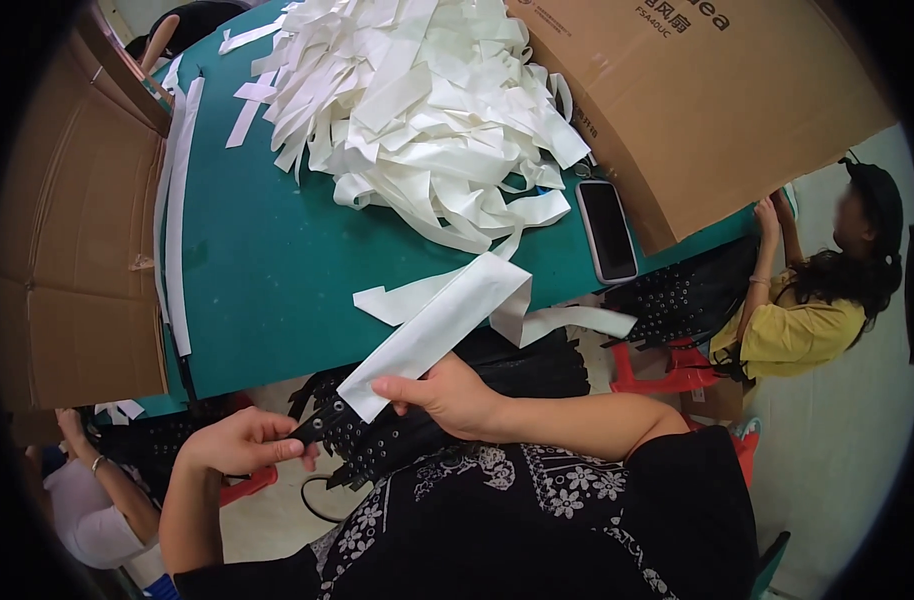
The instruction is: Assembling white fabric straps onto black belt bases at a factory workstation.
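My left hand [245,441] pinches the end of a black eyeleted strap [318,424], thumb against fingers. My right hand [455,398] is closed on a wide white strip [439,327], with the thumb on top. The strip's lower end lies over the black strap, hiding part of it; its upper end folds over and trails to the right. A bundle of black straps with metal eyelets [377,442] rests on my lap below both hands. Another white strip [397,303] lies behind the held one at the table edge.
A large heap of white strips [417,110] covers the far part of the green table [262,290]. A phone [607,230] lies beside a big cardboard box [677,130]. Another carton [77,260] stands left. Co-workers sit at right [802,310] and lower left [102,500], with black eyeleted straps.
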Tool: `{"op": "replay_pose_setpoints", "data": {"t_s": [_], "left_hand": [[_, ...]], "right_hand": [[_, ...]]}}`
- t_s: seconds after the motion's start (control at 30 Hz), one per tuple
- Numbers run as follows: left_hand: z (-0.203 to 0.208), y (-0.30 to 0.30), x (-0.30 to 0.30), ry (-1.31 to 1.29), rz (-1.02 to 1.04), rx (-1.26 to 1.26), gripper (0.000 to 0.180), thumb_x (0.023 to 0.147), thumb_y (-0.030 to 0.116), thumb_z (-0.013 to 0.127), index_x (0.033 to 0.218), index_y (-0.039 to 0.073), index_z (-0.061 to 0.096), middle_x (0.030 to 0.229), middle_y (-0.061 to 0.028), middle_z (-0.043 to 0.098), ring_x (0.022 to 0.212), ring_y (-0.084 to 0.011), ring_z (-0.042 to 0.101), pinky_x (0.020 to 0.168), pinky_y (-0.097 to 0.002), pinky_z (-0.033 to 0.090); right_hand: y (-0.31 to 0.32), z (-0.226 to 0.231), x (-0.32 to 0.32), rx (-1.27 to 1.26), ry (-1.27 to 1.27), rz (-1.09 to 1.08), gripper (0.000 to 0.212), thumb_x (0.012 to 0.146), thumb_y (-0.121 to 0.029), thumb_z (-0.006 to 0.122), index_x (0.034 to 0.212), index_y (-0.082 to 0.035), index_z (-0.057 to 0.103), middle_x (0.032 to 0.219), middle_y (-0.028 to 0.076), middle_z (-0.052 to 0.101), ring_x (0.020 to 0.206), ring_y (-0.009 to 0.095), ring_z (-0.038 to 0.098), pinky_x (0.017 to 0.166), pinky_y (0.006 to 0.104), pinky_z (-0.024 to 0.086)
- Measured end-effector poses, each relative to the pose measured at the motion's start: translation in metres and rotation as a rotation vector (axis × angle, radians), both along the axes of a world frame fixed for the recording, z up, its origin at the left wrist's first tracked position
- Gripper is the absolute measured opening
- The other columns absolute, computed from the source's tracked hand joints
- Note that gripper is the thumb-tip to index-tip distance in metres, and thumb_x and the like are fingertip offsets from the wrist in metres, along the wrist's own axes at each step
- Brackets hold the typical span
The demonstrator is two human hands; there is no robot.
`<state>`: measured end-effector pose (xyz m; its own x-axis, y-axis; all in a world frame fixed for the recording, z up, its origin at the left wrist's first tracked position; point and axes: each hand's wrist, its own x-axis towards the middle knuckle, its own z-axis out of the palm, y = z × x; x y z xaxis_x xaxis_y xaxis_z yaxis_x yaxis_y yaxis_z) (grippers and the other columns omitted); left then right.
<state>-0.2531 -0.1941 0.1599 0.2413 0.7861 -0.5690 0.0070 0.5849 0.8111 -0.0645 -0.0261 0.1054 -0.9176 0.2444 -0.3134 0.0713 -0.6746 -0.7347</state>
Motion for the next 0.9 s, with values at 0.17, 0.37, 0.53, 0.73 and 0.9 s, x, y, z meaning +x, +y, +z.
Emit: {"op": "replay_pose_setpoints", "data": {"t_s": [0.17,0.37,0.53,0.73,0.9], "left_hand": [[0.006,0.026,0.019,-0.164,0.14,-0.235,0.019,0.086,0.012,0.053,0.092,-0.005,0.055,0.072,-0.0104,0.062,0.07,-0.0188,0.062,0.067,-0.0287,0.049],[-0.007,0.016,0.012,-0.122,0.217,-0.045,0.028,0.09,0.022,0.046,0.082,-0.003,0.056,0.06,-0.0082,0.059,0.053,-0.0149,0.058,0.055,-0.0264,0.048],[0.001,0.077,0.048,-0.016,0.102,-0.245,0.029,0.092,0.023,0.042,0.081,-0.002,0.054,0.055,-0.0059,0.055,0.045,-0.0138,0.052,0.049,-0.0258,0.045],[-0.041,0.104,0.07,0.082,-0.22,-0.013,0.028,0.092,0.024,0.043,0.088,-0.002,0.054,0.07,-0.0054,0.061,0.07,-0.0112,0.06,0.066,-0.0228,0.045],[-0.038,0.142,0.114,-0.082,-0.299,-0.242,0.029,0.091,0.022,0.042,0.086,-0.004,0.054,0.07,-0.0102,0.061,0.059,-0.0162,0.062,0.056,-0.0237,0.047]], "right_hand": [[-0.012,0.001,-0.007,-0.042,-0.002,0.006,0.019,0.082,-0.012,0.06,0.097,-0.002,0.053,0.085,0.004,0.056,0.068,0.008,0.049,0.056,0.0209,0.041],[0.018,-0.001,0.01,0.048,-0.039,-0.063,0.018,0.08,-0.011,0.061,0.093,-0.003,0.053,0.082,0.002,0.055,0.065,0.007,0.048,0.056,0.0202,0.04],[0.008,-0.013,0.036,-0.075,-0.084,-0.103,0.016,0.081,-0.012,0.06,0.093,-0.004,0.054,0.08,0.002,0.057,0.065,0.007,0.049,0.056,0.0195,0.04],[0.051,-0.039,0.11,-0.37,-0.205,-0.381,0.011,0.079,-0.004,0.059,0.09,-0.004,0.055,0.077,0.002,0.057,0.062,0.006,0.047,0.051,0.0187,0.035],[0.04,-0.046,0.129,-0.56,-0.179,-0.399,0.005,0.082,-0.01,0.058,0.085,-0.008,0.054,0.071,0.0,0.055,0.058,0.007,0.046,0.051,0.0182,0.036]]}}
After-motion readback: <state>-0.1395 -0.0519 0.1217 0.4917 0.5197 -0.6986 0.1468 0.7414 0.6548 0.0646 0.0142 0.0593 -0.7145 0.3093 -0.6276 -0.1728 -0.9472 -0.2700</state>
